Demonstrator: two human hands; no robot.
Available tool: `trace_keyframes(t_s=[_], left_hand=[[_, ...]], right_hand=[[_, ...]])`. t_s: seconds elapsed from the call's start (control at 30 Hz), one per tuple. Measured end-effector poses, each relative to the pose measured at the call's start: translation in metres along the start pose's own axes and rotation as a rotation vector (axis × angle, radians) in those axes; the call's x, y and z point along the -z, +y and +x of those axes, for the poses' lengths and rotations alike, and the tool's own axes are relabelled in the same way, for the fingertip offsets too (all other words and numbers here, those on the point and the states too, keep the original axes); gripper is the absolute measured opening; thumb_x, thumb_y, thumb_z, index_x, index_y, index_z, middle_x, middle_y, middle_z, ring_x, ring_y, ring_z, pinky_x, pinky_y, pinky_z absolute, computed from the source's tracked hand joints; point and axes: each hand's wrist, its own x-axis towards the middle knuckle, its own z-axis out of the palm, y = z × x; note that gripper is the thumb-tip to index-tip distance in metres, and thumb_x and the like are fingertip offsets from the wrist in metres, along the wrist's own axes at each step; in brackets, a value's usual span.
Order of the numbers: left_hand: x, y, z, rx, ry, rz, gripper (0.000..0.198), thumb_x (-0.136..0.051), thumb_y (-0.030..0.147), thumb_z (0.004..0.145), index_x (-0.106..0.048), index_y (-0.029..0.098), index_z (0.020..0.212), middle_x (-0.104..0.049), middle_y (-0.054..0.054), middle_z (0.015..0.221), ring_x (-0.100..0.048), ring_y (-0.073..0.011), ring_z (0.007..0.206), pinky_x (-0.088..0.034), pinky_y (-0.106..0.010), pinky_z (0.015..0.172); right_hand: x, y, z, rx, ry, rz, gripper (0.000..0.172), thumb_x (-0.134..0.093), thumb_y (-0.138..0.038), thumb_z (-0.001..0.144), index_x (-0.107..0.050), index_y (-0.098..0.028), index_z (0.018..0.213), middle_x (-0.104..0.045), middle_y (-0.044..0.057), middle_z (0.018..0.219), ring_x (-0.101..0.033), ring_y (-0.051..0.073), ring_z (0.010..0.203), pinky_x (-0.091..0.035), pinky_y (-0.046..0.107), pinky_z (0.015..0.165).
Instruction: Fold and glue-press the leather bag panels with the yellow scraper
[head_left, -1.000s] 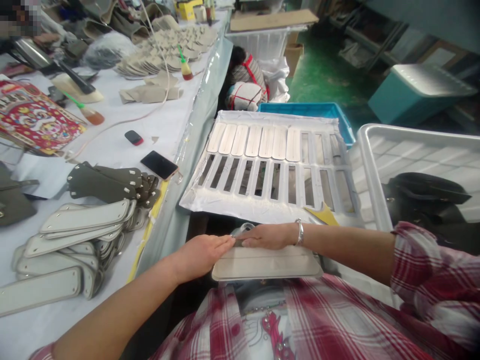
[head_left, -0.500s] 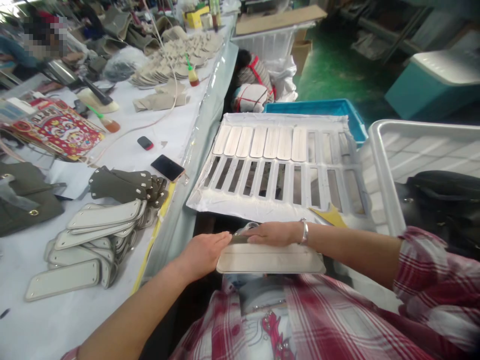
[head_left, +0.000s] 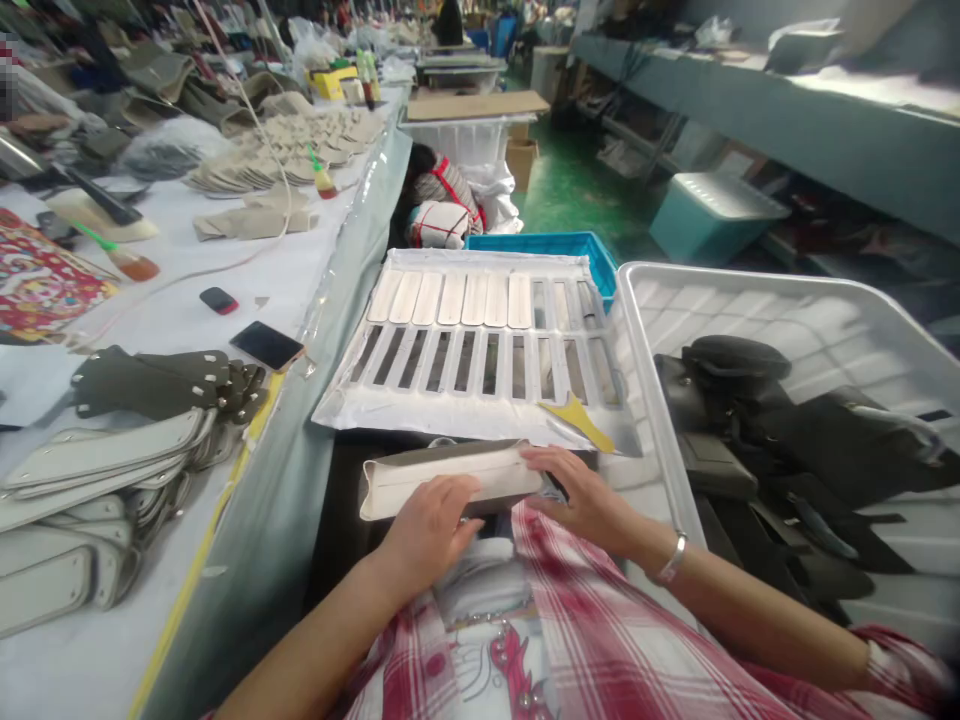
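A bag (head_left: 480, 470), with a long cream base panel facing up and dark olive sides, lies across my lap in front of the rack. My left hand (head_left: 431, 525) holds its near side, fingers over the cream face and thumb lower down. At its right end my right hand (head_left: 577, 490) grips the edge with bent fingers. The underside of the bag is hidden. Just beyond stands a white slotted rack (head_left: 420, 415), with several cream strips (head_left: 450, 298) laid along its far row. A yellow flat piece (head_left: 581, 420) rests on the rack's near right corner.
On the right, a white basket (head_left: 660, 440) holds dark olive bags (head_left: 825, 450). The table at left carries stacked cream panels (head_left: 112, 455), dark olive pieces (head_left: 150, 380), a phone (head_left: 268, 345) and glue bottles (head_left: 135, 265). A blue crate (head_left: 600, 265) sits behind the rack.
The view has swung right, showing more of the basket. The bag has turned so its dark far side shows; my left hand moved onto its front and my right hand to its right end.
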Motion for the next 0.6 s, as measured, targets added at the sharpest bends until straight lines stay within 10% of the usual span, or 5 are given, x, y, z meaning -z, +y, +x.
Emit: trace_keyframes(t_s=[0.2,0.6], left_hand=[[-0.026,0.012,0.008,0.056,0.060,0.117,0.016,-0.052,0.022,0.086,-0.058,0.021,0.101,-0.061,-0.005,0.114,-0.053,-0.0216,0.101,-0.042,-0.040,0.085],[-0.030,0.024,0.014,0.092,0.104,0.219,0.013,-0.049,0.015,0.084,-0.059,0.019,0.091,-0.062,-0.003,0.113,-0.051,-0.0226,0.098,-0.039,-0.040,0.080]], right_hand=[[-0.038,0.001,-0.016,0.002,0.175,-0.091,0.012,-0.050,-0.026,0.088,-0.060,-0.022,0.083,-0.057,0.007,0.119,-0.044,0.022,0.120,-0.030,0.047,0.105],[-0.038,-0.001,-0.019,0.056,0.259,-0.233,0.013,-0.052,-0.022,0.086,-0.065,-0.024,0.084,-0.061,0.003,0.115,-0.044,0.020,0.120,-0.027,0.045,0.108]])
